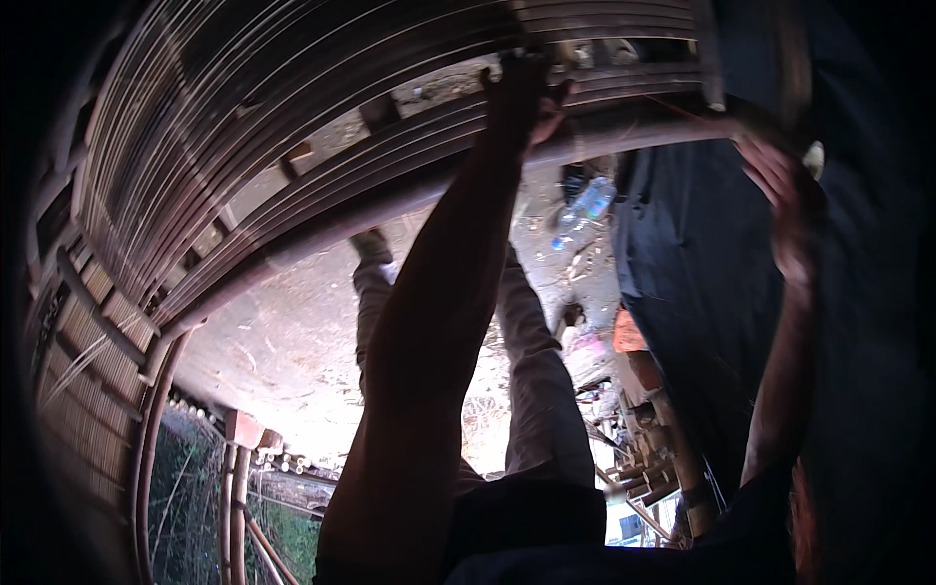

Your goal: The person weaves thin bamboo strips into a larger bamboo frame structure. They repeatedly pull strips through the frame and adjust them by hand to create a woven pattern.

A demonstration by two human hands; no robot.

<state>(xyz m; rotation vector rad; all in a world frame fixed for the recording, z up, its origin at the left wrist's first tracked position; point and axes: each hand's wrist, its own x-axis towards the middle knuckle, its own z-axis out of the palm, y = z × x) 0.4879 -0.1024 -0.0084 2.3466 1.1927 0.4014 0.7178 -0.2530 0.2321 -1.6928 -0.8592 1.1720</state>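
Note:
My left arm reaches up across the middle of the view to a bamboo slat bench [322, 161]. My left hand [522, 93] is at the gap between the slats; shadow and blur hide how its fingers are bent and whether they hold anything. To the right, my right hand [782, 185] has its fingers stretched out by the end of the thick front bamboo pole [624, 139]. Its fingertips reach the pole end or lie just beside it; I cannot tell which. Nothing shows in that hand.
A dark sheet [692, 263] hangs along the right side. On the dirt floor lies a clear plastic bottle [592, 200] with a blue cap. Cut wood pieces [653, 468] are piled at lower right. A woven bamboo panel [93, 409] and posts [234, 497] stand left.

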